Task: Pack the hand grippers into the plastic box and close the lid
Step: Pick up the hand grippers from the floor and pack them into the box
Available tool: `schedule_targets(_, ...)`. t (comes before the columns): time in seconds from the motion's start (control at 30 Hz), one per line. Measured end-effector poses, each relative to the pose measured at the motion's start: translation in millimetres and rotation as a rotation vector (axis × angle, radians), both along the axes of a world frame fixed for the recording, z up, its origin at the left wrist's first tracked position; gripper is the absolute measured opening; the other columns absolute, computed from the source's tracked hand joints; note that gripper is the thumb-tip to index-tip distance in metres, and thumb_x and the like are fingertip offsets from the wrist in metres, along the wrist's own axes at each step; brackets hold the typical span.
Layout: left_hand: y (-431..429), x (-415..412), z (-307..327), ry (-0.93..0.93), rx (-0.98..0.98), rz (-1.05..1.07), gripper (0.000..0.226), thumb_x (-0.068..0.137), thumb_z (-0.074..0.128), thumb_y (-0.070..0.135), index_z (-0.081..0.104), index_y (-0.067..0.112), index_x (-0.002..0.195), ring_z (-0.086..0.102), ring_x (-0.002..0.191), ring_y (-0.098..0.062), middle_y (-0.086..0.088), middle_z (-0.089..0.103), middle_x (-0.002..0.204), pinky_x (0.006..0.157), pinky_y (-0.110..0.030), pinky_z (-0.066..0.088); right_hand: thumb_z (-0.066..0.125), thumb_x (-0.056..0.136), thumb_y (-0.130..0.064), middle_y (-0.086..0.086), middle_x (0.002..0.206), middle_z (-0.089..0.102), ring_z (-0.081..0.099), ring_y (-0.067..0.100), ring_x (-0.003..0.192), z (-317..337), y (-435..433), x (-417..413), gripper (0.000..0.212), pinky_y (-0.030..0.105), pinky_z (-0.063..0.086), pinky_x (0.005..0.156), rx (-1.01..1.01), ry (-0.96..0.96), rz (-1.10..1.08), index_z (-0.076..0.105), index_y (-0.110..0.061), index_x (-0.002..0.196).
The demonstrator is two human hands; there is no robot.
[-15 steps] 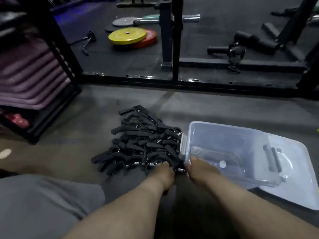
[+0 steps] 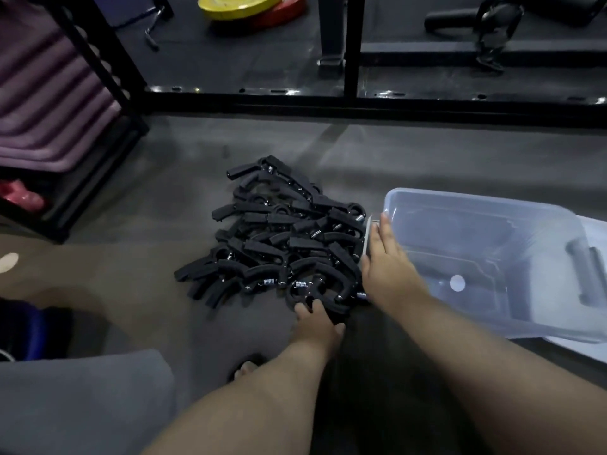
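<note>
Bottom left, a leg in grey shorts (image 2: 82,402) fills the corner, with toes (image 2: 247,367) showing beside the left forearm. Both bare forearms reach forward over the floor (image 2: 361,159).

The left hand (image 2: 317,320) is at the near edge of the pile, its fingers curled over the handle of the nearest gripper (image 2: 335,309), gripping it where it lies. The right hand (image 2: 386,262) is open, its fingers straight and laid flat against the left end of the plastic box (image 2: 460,196), by the pale latch there.

The hand grippers (image 2: 282,238), black with small metal springs, lie heaped on the floor just left of the box, the pile's right edge touching that end. The clear box stands open side up, with a dark handle at its far right end and 1 white round sticker on its bottom. Its lid (image 2: 588,351) lies flat partly under the box, sticking out to the right.

Farther off, a black rack (image 2: 108,57) on the left holds purple mats, and 2 weight plates (image 2: 243,6), yellow over red, lie behind a black steel frame (image 2: 351,44).
</note>
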State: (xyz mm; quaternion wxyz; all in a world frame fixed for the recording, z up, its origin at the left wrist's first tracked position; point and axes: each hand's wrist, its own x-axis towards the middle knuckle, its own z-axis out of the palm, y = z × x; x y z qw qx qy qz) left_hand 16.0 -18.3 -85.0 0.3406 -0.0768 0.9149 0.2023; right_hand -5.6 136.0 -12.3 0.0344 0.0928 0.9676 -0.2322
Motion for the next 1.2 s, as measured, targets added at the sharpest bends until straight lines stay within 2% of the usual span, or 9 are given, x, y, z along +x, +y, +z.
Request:
schedule_targets(0.13, 14.2, -3.0, -7.8, 0.009, -0.074, 0.060, 0.100, 0.082, 0.063, 0.057, -0.004, 0.028, 0.152, 0.038, 0.125, -0.039, -0.017, 0.012, 0.140, 0.108, -0.045, 0.034, 0.033, 0.102, -0.029, -0.008, 0.162, -0.022, 0.017, 0.029, 0.149, -3.0, -0.9, -2.6, 0.064, 0.045, 0.025, 0.118, -0.061, -0.009, 0.004, 0.002, -0.016, 0.157)
schedule_targets(0.27, 20.3, -5.1, -0.4, -0.026, -0.044, 0.302, 0.099, 0.087, 0.065, 0.039, -0.009, 0.026, 0.152, 0.040, 0.125, -0.037, -0.021, 0.018, 0.140, 0.106, -0.039, 0.034, 0.034, 0.102, -0.027, -0.007, 0.161, -0.024, 0.013, 0.023, 0.150, -4.7, 1.4, -2.7, 0.065, 0.042, 0.025, 0.119, -0.095, 0.016, 0.024, 0.001, -0.014, 0.157)
schedule_targets(0.53, 10.6, -42.3, -35.7, -0.124, 0.208, 0.823, 0.069, 0.057, 0.069, 0.019, 0.055, 0.003, 0.123, 0.064, 0.106, -0.033, -0.016, 0.064, 0.116, 0.093, -0.043, 0.053, 0.040, 0.100, -0.019, 0.002, 0.164, -0.012, 0.004, 0.020, 0.152, -0.1, 11.0, -1.7, 0.062, 0.039, 0.018, 0.122, -0.213, 0.043, 0.067, 0.015, -0.008, 0.156)
schedule_targets(0.63, 18.1, -63.0, -10.1, -0.080, 0.394, 0.962, 0.042, 0.066, 0.063, 0.006, 0.060, -0.001, 0.107, 0.067, 0.095, -0.032, -0.015, 0.067, 0.105, 0.086, -0.047, 0.056, 0.042, 0.101, -0.023, -0.002, 0.164, -0.014, 0.009, 0.020, 0.151, 9.3, 18.4, -3.5, 0.062, 0.036, 0.016, 0.122, -0.302, -0.009, 0.098, 0.016, -0.012, 0.156)
schedule_targets(0.73, 31.0, -60.3, 58.1, 0.078, 0.537, 1.033, 0.048, 0.056, 0.064, 0.003, 0.059, 0.005, 0.103, 0.068, 0.080, -0.028, -0.014, 0.069, 0.099, 0.076, -0.044, 0.058, 0.041, 0.101, -0.018, 0.000, 0.165, -0.007, 0.012, 0.017, 0.151, 28.9, 29.6, -3.3, 0.060, 0.019, 0.009, 0.116, -0.343, -0.074, 0.143, 0.018, -0.013, 0.156)
schedule_targets(0.9, 46.9, -43.8, 146.3, 0.458, 0.561, 0.724, 0.035, 0.076, 0.056, -0.005, 0.046, 0.016, 0.102, 0.056, 0.081, -0.022, -0.003, 0.059, 0.085, 0.072, -0.019, 0.039, 0.043, 0.100, -0.022, 0.000, 0.142, 0.052, 0.046, 0.016, 0.133, 71.4, 38.2, 4.8, 0.039, 0.032, 0.033, 0.112, -0.462, 0.025, -0.044, 0.051, -0.020, 0.138)
schedule_targets(1.0, 58.8, -33.7, 173.7, 0.619, 0.615, 0.448, 0.038, 0.077, 0.056, -0.006, 0.050, 0.021, 0.102, 0.058, 0.085, -0.015, -0.002, 0.061, 0.097, 0.076, -0.013, 0.040, 0.045, 0.101, -0.033, 0.000, 0.115, 0.067, 0.061, 0.020, 0.113, 94.1, 26.7, 8.3, 0.024, 0.037, 0.044, 0.101, -0.839, -0.040, -0.188, 0.063, -0.022, 0.111)
schedule_targets(1.1, 76.5, -10.8, 196.8, 0.521, 0.769, 0.200, 0.044, 0.078, 0.056, -0.007, 0.058, 0.024, 0.109, 0.061, 0.079, 0.009, 0.011, 0.065, 0.091, 0.074, -0.005, 0.043, 0.045, 0.100, -0.043, 0.003, 0.103, 0.072, 0.066, 0.019, 0.097, 121.0, 15.3, 15.4, 0.030, 0.037, 0.050, 0.089, -1.311, -0.133, -0.427, 0.065, -0.021, 0.105)
schedule_targets(1.2, 90.4, 8.9, 203.7, 0.324, 0.769, -0.056, 0.055, 0.077, 0.051, 0.001, 0.057, 0.031, 0.122, 0.062, 0.090, 0.005, 0.018, 0.065, 0.093, 0.075, -0.008, 0.045, 0.052, 0.099, -0.034, 0.010, 0.101, 0.072, 0.069, 0.022, 0.089, 131.4, 22.4, 25.9, 0.024, 0.032, 0.052, 0.071, -1.357, -0.079, -0.588, 0.064, -0.016, 0.109)
